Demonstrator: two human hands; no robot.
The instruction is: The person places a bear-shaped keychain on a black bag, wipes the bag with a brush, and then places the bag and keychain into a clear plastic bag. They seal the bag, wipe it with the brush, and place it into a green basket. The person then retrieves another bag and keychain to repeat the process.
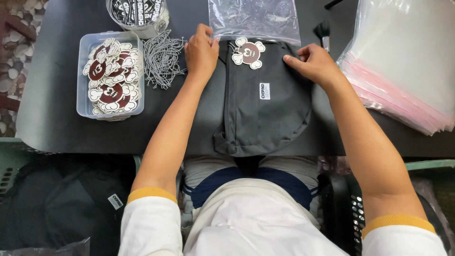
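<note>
On the black desk (57,114) you had one dark grey fabric bag (265,104), lying flat at the middle of the near edge, with its rounded bottom hanging a little over that edge. One round maroon tag with white petals (248,52) lay on its top end, and one small white label was sewn near its middle. Your left hand (201,52) pressed on the bag's top left corner with the fingers curled down; I cannot tell if it pinched anything. Your right hand (313,61) rested on the top right corner, fingers bent, holding nothing. One clear plastic zip bag (256,19) lay just beyond the bag. Toward the left edge stood one clear plastic box of many similar tags (111,76), beside one heap of silver ball chains (163,59). One stack of clear bags with pink strips (403,76) was at the right edge.
</note>
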